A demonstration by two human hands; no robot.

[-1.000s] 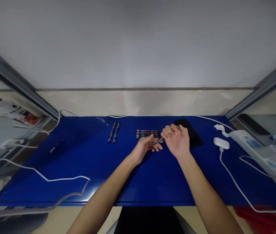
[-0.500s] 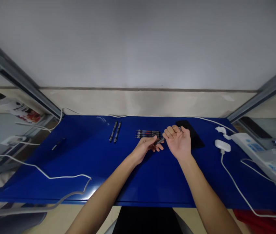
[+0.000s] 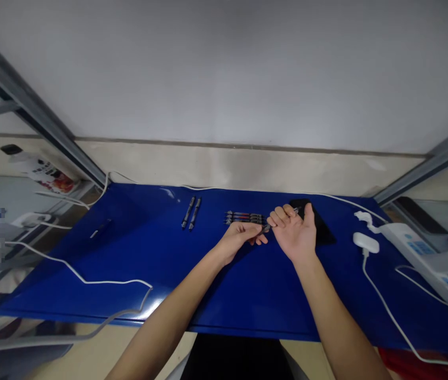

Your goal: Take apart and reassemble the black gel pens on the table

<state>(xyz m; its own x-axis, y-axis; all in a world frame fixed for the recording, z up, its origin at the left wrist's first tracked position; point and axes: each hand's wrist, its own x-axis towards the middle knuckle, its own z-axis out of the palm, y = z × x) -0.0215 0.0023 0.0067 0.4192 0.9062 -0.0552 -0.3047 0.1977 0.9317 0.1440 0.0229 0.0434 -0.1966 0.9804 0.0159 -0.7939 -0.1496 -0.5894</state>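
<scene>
My left hand (image 3: 243, 238) is closed, with thumb and fingers pinching the near end of a dark pen (image 3: 265, 228). My right hand (image 3: 293, 229) is turned palm up, its fingers curled over the same pen and its thumb raised. A short dark piece shows beyond the right fingers, apparently the pen's other end. Just behind the hands, several dark pens (image 3: 243, 217) lie side by side in a row, partly covered by the left hand. Further left, two more dark pens (image 3: 191, 213) rest parallel, pointing away from me.
On the blue tabletop (image 3: 129, 253), a flat black device (image 3: 324, 227) lies behind my right hand. At the right are a white case (image 3: 366, 243) on a cable and a white power strip (image 3: 421, 248). A dark object (image 3: 101, 228) and a white cable (image 3: 105, 282) lie left.
My right thumb has lifted away from the pen's far end, while its fingers stay curled on it. The left hand keeps its pinch. The whole view has shifted slightly.
</scene>
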